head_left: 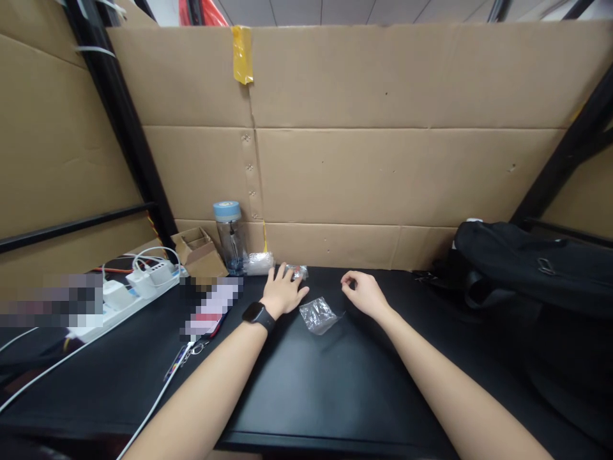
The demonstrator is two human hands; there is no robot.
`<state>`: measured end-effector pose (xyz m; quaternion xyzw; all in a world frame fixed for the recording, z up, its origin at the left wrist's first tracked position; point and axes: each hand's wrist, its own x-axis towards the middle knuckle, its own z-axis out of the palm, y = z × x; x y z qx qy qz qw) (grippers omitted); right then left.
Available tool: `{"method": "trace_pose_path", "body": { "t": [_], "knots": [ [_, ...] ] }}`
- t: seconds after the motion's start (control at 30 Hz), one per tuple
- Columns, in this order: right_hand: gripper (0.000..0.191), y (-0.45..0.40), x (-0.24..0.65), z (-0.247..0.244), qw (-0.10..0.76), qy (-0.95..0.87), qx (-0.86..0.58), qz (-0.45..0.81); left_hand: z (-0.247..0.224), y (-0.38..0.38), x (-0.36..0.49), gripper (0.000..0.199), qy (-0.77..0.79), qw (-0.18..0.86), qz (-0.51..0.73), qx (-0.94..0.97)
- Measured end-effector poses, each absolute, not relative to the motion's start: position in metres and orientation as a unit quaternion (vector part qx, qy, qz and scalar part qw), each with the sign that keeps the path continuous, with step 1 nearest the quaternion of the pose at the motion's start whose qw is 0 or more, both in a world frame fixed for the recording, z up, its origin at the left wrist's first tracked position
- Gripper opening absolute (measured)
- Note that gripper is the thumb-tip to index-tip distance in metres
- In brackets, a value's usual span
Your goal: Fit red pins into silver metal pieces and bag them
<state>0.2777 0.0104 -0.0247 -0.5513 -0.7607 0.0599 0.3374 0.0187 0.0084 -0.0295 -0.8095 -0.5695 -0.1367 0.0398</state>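
Observation:
My left hand (283, 292), with a black watch (257, 315) on its wrist, is open with fingers spread. Its fingertips reach beside a small clear-wrapped item (300, 272) with a bit of orange in it; whether they touch it is unclear. A crinkled transparent plastic bag (318, 316) lies flat on the black table (330, 396), between my hands and a little nearer to me. My right hand (363, 292) is held to the right of the bag, thumb and fingers curled together in a pinch. What is between those fingertips, if anything, is too small to tell.
Along the back cardboard wall (345, 179) stand a blue-lidded bottle (230, 236), a white wrapped roll (259, 263) and an opened cardboard box (198, 254). At left are a power strip (129, 303) with chargers, a phone (213, 310) and its white cable (160, 399). A black backpack (536, 275) sits right.

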Motion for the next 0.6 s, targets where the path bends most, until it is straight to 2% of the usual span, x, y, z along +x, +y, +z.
{"method": "trace_pose_path", "body": {
  "t": [0.17,0.33,0.47,0.6],
  "knots": [
    [0.014,0.006,0.279,-0.018,0.341,-0.783,-0.515,0.078,-0.032,0.02,0.007,0.059,-0.619,0.017,-0.136,-0.773],
    [0.017,-0.011,0.268,-0.009,0.311,-0.843,-0.418,0.131,-0.039,0.024,0.006,0.065,-0.644,0.032,-0.162,-0.747],
    [0.017,-0.015,0.267,-0.004,0.276,-0.87,-0.378,0.154,-0.03,0.017,0.008,0.055,-0.612,0.073,-0.224,-0.755],
    [0.015,-0.002,0.294,-0.005,0.268,-0.854,-0.436,0.094,-0.012,0.006,0.009,0.033,-0.525,0.081,-0.239,-0.813]
  ]
}}
